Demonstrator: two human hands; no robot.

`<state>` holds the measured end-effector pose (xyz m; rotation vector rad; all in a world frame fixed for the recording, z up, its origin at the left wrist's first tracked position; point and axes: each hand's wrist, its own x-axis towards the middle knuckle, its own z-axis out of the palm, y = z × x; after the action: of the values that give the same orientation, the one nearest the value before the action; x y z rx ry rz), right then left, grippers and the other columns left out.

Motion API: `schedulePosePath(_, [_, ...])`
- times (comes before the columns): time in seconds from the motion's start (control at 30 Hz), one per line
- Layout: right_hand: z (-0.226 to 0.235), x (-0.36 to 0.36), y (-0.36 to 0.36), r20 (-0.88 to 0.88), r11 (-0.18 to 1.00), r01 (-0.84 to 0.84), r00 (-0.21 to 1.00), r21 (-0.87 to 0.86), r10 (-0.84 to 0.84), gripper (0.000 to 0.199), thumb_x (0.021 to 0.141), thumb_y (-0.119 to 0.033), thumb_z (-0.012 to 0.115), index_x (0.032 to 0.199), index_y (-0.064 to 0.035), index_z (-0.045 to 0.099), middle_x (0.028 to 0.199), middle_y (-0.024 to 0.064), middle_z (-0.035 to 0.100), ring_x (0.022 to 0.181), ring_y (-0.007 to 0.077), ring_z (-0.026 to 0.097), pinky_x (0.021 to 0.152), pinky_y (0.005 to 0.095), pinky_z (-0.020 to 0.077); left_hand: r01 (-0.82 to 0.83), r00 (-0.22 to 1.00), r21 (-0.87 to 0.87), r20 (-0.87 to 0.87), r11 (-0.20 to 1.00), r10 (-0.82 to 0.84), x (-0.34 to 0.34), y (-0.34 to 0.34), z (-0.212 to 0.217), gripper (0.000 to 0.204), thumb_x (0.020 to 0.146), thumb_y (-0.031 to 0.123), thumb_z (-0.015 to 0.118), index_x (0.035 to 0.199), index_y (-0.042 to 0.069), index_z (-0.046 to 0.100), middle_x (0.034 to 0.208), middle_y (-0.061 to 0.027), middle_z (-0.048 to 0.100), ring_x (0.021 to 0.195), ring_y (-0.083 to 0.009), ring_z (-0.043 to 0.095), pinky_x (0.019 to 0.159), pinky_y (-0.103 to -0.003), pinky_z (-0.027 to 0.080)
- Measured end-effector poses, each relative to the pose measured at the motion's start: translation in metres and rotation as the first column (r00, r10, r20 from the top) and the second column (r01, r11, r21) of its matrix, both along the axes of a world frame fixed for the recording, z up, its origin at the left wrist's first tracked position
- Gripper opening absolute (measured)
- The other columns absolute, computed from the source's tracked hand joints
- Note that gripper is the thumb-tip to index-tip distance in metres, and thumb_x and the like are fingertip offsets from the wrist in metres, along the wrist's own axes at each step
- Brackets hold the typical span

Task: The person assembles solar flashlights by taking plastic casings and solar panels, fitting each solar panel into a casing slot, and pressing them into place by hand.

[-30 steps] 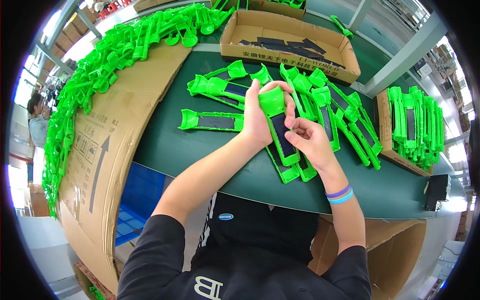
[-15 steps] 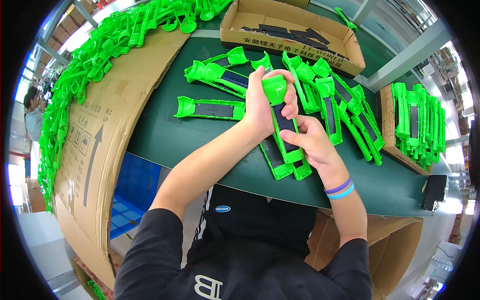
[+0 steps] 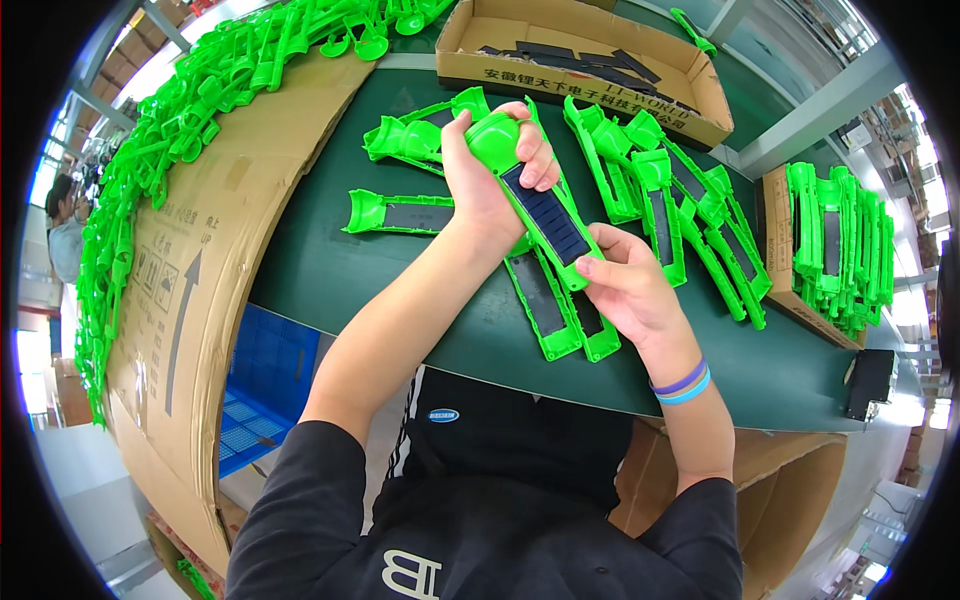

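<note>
My left hand [image 3: 482, 188] is wrapped round the wide, rounded top of a green plastic flashlight housing [image 3: 493, 143]. A dark, lined panel resembling a solar cell [image 3: 546, 214] sits in the housing's long flat face, which is turned up. My right hand [image 3: 632, 288] pinches the narrow lower end between thumb and fingers. The housing slants from upper left to lower right above the table. Below it lie two green housing halves [image 3: 555, 345] with dark strips inside. Another half [image 3: 372, 212] lies left of my left wrist.
More green halves [image 3: 660, 215] lie right of my hands on the green table [image 3: 390, 285]. A cardboard box of black strips [image 3: 455, 68] stands behind. At right, a carton [image 3: 777, 230] holds stacked green halves. A large carton [image 3: 160, 330] heaped with green parts is at left.
The held flashlight housing has tilted from nearly upright to a diagonal, its wide top moving up and left. Its panel face shows more fully. Both hands keep hold of it.
</note>
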<state>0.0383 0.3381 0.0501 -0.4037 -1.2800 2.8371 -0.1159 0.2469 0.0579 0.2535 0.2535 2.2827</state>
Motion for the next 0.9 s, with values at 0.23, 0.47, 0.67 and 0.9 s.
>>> schedulePosePath(0.23, [-0.019,-0.003,-0.003,-0.078,0.978,0.043,0.995,-0.204,-0.06,0.032,0.075,0.0,0.065,0.106,0.0014,0.056,0.1,0.0112,0.062,0.092,0.0199,0.059,0.089,0.0348,0.0438,-0.133,0.984,0.05,-0.112,0.99,0.137,-0.001,-0.007,0.013,0.043,0.087,0.042,0.027,0.087,0.004,0.048,0.058,-0.003,0.037,0.04,-0.0139,0.031,0.042,-0.029,0.029])
schedulePosePath(0.47, [-0.025,-0.005,-0.003,-0.163,0.967,-0.028,0.986,-0.252,-0.014,0.04,0.072,-0.001,0.065,0.11,0.0028,0.055,0.106,0.0123,0.062,0.099,0.021,0.058,0.097,0.0396,0.0392,-0.038,0.993,0.109,-0.108,0.993,0.05,-0.005,-0.004,0.005,0.048,0.086,0.046,0.025,0.085,0.006,0.052,0.056,-0.0047,0.041,0.041,-0.0162,0.034,0.043,-0.03,0.029])
schedulePosePath(0.67, [-0.022,-0.004,-0.002,-0.17,0.961,-0.063,0.985,-0.269,0.017,0.04,0.071,-0.001,0.066,0.11,0.0022,0.055,0.105,0.0122,0.062,0.096,0.021,0.059,0.098,0.04,0.0389,-0.037,0.989,0.094,-0.141,0.995,0.05,-0.003,-0.006,0.007,0.048,0.086,0.045,0.025,0.084,0.006,0.052,0.055,-0.0047,0.04,0.041,-0.0165,0.033,0.042,-0.03,0.029])
schedulePosePath(0.9, [0.003,-0.001,-0.009,0.027,0.995,0.008,1.0,0.103,-0.011,0.031,0.076,-0.002,0.067,0.104,0.005,0.056,0.099,0.0073,0.059,0.089,0.0122,0.057,0.081,0.0256,0.0462,0.149,0.966,-0.057,-0.206,0.987,-0.158,0.028,0.0,0.008,0.049,0.086,0.047,0.027,0.088,0.002,0.049,0.055,-0.0054,0.041,0.037,-0.0158,0.035,0.041,-0.03,0.033])
